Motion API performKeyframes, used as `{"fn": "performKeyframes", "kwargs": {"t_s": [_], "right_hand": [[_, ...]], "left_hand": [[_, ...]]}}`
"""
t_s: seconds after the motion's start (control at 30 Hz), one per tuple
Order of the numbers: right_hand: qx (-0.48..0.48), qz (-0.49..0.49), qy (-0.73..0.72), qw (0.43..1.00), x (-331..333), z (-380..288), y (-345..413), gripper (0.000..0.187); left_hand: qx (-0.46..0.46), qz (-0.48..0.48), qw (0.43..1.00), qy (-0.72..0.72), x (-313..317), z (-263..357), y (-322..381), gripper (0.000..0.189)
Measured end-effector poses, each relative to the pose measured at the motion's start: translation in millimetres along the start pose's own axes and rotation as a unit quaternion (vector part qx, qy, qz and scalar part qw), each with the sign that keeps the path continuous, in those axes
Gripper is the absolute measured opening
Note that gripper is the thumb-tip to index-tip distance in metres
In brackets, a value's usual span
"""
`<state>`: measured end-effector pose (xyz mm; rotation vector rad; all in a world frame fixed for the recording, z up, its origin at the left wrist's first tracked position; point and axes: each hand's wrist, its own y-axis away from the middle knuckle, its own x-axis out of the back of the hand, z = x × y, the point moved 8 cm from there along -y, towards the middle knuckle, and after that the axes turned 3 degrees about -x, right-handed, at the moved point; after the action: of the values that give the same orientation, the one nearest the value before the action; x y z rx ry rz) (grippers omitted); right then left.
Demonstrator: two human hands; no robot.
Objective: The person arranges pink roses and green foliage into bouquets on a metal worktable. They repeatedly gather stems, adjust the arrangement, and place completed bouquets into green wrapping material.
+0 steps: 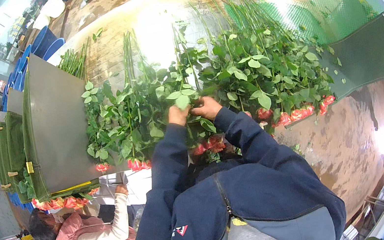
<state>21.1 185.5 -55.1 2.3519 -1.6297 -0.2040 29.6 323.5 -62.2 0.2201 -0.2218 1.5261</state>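
Pink-red roses with long leafy green stems (126, 55) lie in bunches across the table, blooms towards me. At the middle bunch, my left hand (177, 115) reaches into the foliage; a broad rose leaf (182, 101) covers its fingertips, so its grip is hidden. Close beside it, my right hand (208, 108) has thumb and fingers pinched on rose foliage (200, 94) between the two hands. Below my hands, several rose blooms (215, 143) show between my sleeves. A larger spread of leafy rose stems (261, 61) lies to the right, with rose blooms (297, 114) along the table's near edge.
A grey upright panel (60, 121) stands left, beside green cloth-covered dividers (16, 153) and more rose blooms (66, 202). A co-worker in a pink vest (94, 239) is at lower left. Green mesh (329, 14) lies right. Blue tubs (42, 41) stand beyond the table (104, 29).
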Motion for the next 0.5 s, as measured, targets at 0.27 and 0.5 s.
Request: {"fn": "performKeyframes", "kwargs": {"t_s": [0.27,0.5], "right_hand": [[-0.158,-0.049,-0.235,0.958,12,0,17,0.034],[-0.052,0.001,-0.131,0.99,-2,-9,1,0.026]], "left_hand": [[0.029,0.022,0.964,-0.262,19,112,8,0.027],[-0.107,0.013,0.965,-0.237,15,99,2,0.022]]}}
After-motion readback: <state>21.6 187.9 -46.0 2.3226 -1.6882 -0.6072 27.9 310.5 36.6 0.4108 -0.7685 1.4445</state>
